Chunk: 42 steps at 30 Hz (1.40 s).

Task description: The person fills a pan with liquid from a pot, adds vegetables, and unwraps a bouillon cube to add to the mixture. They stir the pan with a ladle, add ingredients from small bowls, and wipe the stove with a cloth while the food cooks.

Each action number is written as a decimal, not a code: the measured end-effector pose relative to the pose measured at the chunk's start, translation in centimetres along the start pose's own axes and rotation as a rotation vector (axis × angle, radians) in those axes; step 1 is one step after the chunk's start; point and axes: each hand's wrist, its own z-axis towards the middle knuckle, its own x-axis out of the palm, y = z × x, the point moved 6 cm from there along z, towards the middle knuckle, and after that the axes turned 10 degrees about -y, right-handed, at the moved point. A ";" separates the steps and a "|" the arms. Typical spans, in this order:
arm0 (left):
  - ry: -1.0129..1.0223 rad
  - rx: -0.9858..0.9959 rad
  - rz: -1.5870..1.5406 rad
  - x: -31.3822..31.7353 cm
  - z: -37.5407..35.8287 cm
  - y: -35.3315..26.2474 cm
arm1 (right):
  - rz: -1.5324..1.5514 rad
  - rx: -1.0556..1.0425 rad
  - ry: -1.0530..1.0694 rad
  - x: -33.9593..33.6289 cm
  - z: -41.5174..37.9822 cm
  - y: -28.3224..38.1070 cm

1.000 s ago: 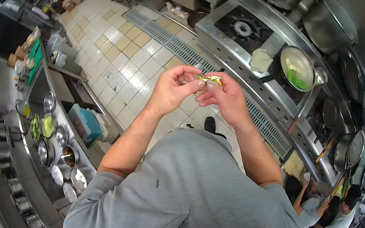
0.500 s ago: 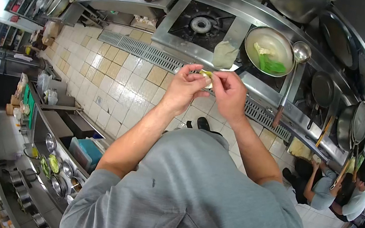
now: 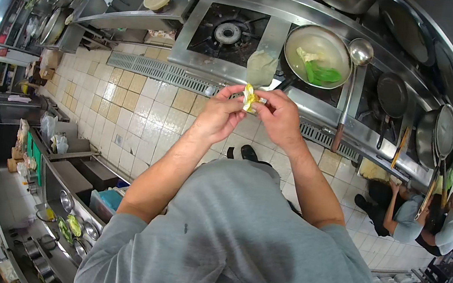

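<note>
Between both hands is a small yellow-and-white wrapper (image 3: 249, 98), crinkled and shiny; what it contains I cannot make out. The fingers of my left hand (image 3: 220, 112) pinch its left side, and my right hand (image 3: 280, 117) pinches its right side. Just beyond the hands, a frying pan (image 3: 333, 52) sits on the stove, holding green leaves (image 3: 321, 74) and a pale piece (image 3: 308, 55) in cloudy liquid. Its dark handle points toward my hands. A folded cloth (image 3: 261, 69) lies on the stove edge left of the pan.
A ladle (image 3: 360, 52) rests right of the pan, its handle over the stove edge. An unused burner (image 3: 227, 33) is at left, a small black pan (image 3: 392, 95) at right. Two people (image 3: 408, 218) crouch or stand at far right. A counter with bowls (image 3: 66, 199) is lower left.
The wrapper now shows more of its yellow and white surface between my fingers. My hands stay close together, and the view has shifted slightly to the right.
</note>
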 end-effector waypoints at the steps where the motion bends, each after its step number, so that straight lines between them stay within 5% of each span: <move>1: -0.040 -0.065 -0.005 0.0 -0.1 0.1 | -0.019 -0.019 0.009 0.0 0.2 -0.3; 4: -0.022 -0.026 0.042 -1.5 0.9 1.0 | 0.192 0.285 0.027 0.6 0.1 -2.6; 7: -0.036 -0.005 0.095 -3.7 1.6 2.1 | 0.084 0.380 0.011 -1.3 2.0 -5.7; 11: -0.196 -0.049 0.095 -7.7 -0.2 2.1 | -0.473 0.054 -0.215 -7.8 8.8 -12.3; 12: -0.203 -0.038 0.087 -8.4 -1.2 1.9 | -0.470 0.044 -0.204 -6.9 8.3 -11.1; 14: -0.254 0.010 0.152 -9.7 -2.6 0.9 | -0.893 -0.346 -0.083 -3.5 5.6 -7.1; 16: -0.267 0.125 0.319 -11.3 -3.4 0.4 | -0.046 0.151 0.293 3.7 1.4 -9.0; 18: -0.375 0.312 0.629 -12.5 -4.7 -0.1 | 0.419 0.891 0.595 10.3 -3.5 -6.4; 19: -0.421 0.326 0.607 -12.6 -5.2 -0.4 | 0.405 0.889 0.646 11.9 -4.1 -6.6; 21: -0.548 0.940 1.095 -11.1 -8.5 -4.4 | 0.646 0.824 0.693 16.7 -4.9 -6.3; 23: -0.592 0.727 0.854 -13.2 -9.0 -4.8 | 0.426 0.610 0.599 18.0 -3.8 -5.2; 25: -0.504 0.531 0.291 -15.5 -7.8 -3.6 | 0.235 0.376 0.522 18.6 -2.2 -3.8; 27: -0.480 0.399 0.353 -15.2 -8.3 -4.0 | 0.162 0.253 0.389 18.1 -1.2 -2.0; 31: -0.278 0.227 -0.120 -12.8 -7.5 -2.0 | 0.030 -0.226 0.267 16.6 -1.1 0.1; 35: -0.076 0.150 -0.400 -10.7 -6.2 -1.7 | 0.132 -0.023 0.171 15.5 -2.7 1.9; 37: -0.041 0.129 -0.433 -10.9 -4.7 -1.0 | 0.088 -0.260 0.199 14.5 -3.1 2.8; 42: 0.012 -0.006 -0.261 -8.9 -2.3 0.4 | 0.019 -0.363 0.179 11.1 -1.8 2.1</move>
